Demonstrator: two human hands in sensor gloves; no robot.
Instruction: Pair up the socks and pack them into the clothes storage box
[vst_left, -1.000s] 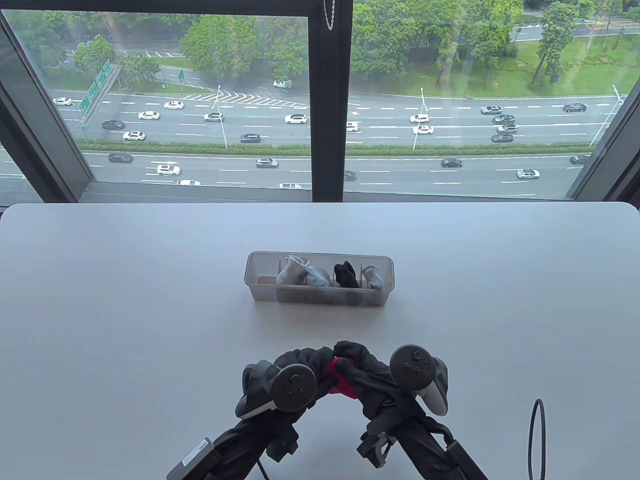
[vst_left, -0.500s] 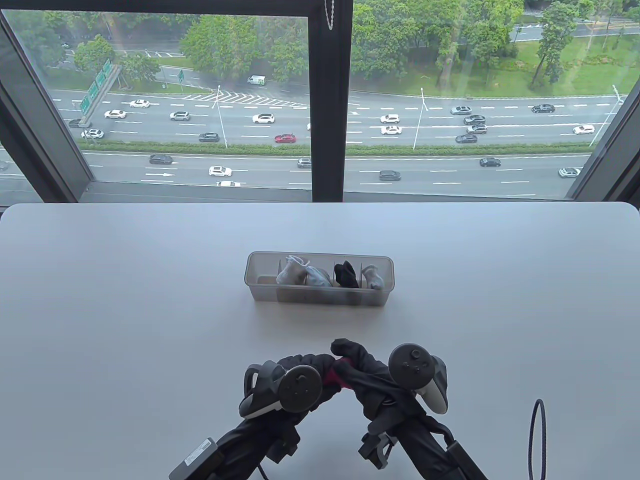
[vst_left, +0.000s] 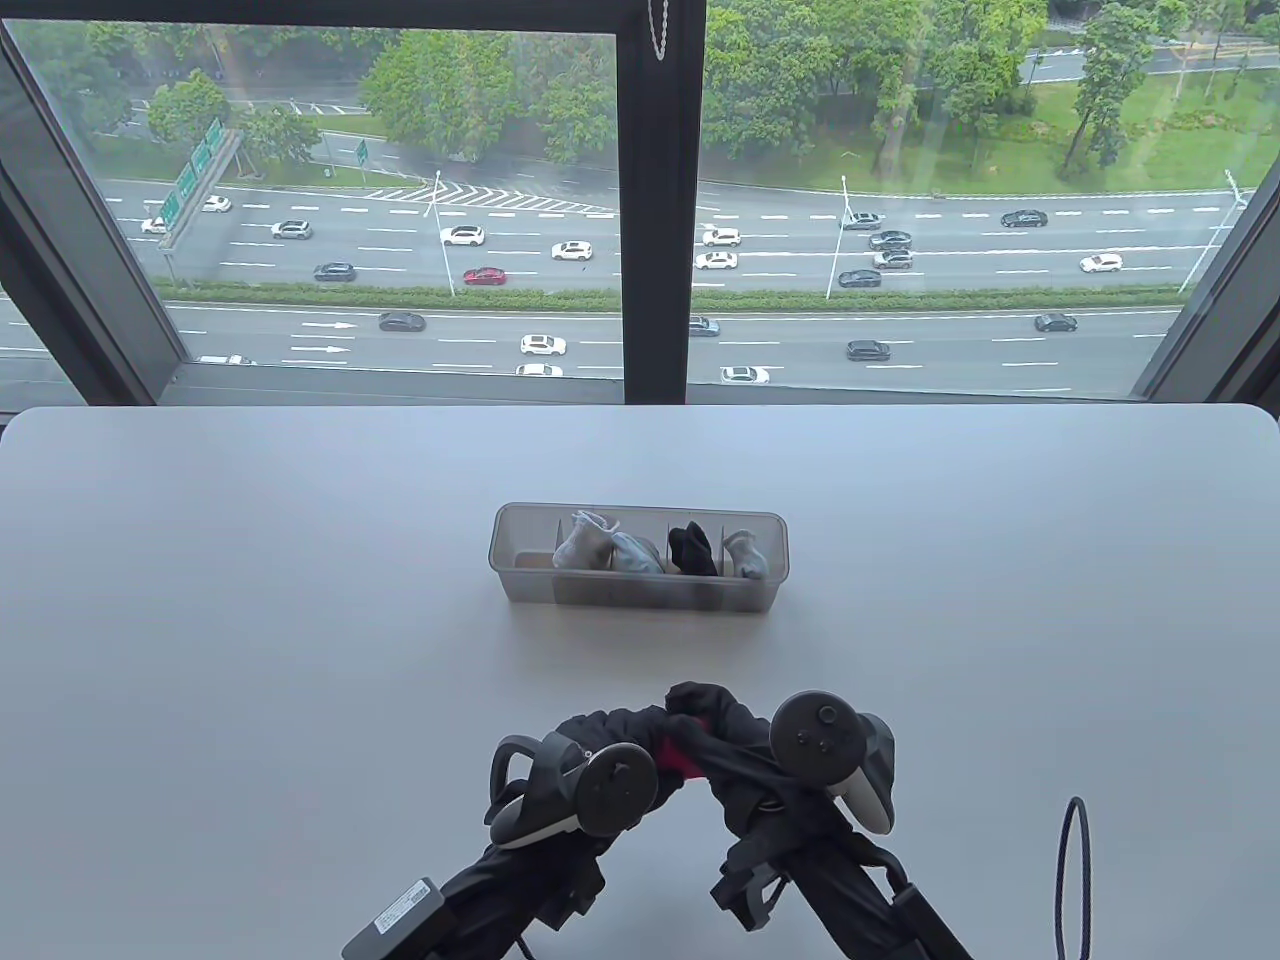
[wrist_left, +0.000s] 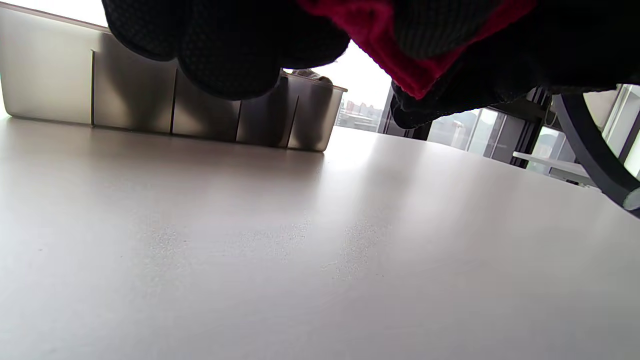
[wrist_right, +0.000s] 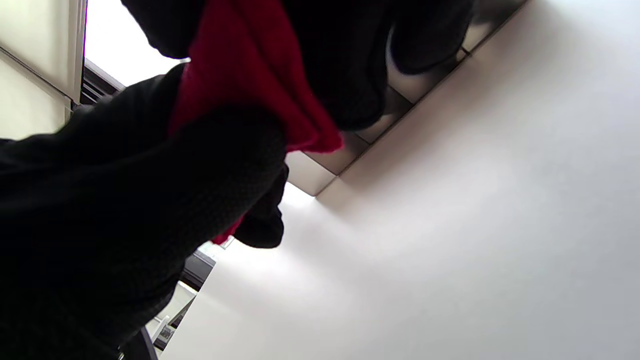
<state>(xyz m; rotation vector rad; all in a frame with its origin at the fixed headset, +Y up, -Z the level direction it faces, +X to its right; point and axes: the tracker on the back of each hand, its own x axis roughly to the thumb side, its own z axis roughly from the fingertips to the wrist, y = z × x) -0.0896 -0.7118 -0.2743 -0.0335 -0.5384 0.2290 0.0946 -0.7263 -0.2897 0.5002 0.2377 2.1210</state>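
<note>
Red sock (vst_left: 678, 757), soft and light, was pinched between both hands (vst_left: 610, 740) (vst_left: 725, 735) near the desk's (vst_left: 250, 600) front edge; a bunched middle likely offered the surest hold.

Left hand: black-gloved left hand (vst_left: 600, 735) low over the table, fingers curled, gripping a bunched red-and-black sock (vst_left: 675, 752).
Right hand: black-gloved right hand (vst_left: 735, 745) facing it, fingers curled on the same sock.
Relation: fingertips meet at the centre.
Trackers: one strapped to the back of each hand.
Forearms: both enter from the bottom edge, converging.
</note>
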